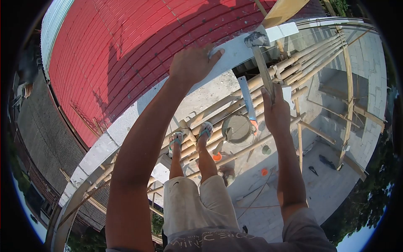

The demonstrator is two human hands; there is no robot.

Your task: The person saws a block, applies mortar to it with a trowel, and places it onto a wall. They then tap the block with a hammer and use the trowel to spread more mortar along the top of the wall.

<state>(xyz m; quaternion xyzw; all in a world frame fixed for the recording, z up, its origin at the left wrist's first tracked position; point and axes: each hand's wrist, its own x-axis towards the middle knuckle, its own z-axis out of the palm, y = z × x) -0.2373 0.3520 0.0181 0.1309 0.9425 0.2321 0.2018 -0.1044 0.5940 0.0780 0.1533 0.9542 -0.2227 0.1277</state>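
My right hand is closed round the wooden handle of a hammer. The dark, mortar-smeared head is up, over the top of the white block wall. On that same wall, further left, my left hand rests with its thumb stretched out and apart. Its fingers lie toward the roof side and are partly hidden. A hand saw with an orange handle lies on the bamboo poles below, near my right hand. Close to it stands a round basin of grey mortar.
My sandalled feet stand on bamboo scaffold poles, with a drop to the floor below. A red tiled roof slopes beyond the wall. A wooden board sticks out at the top. Orange containers and upright bamboo posts are also there.
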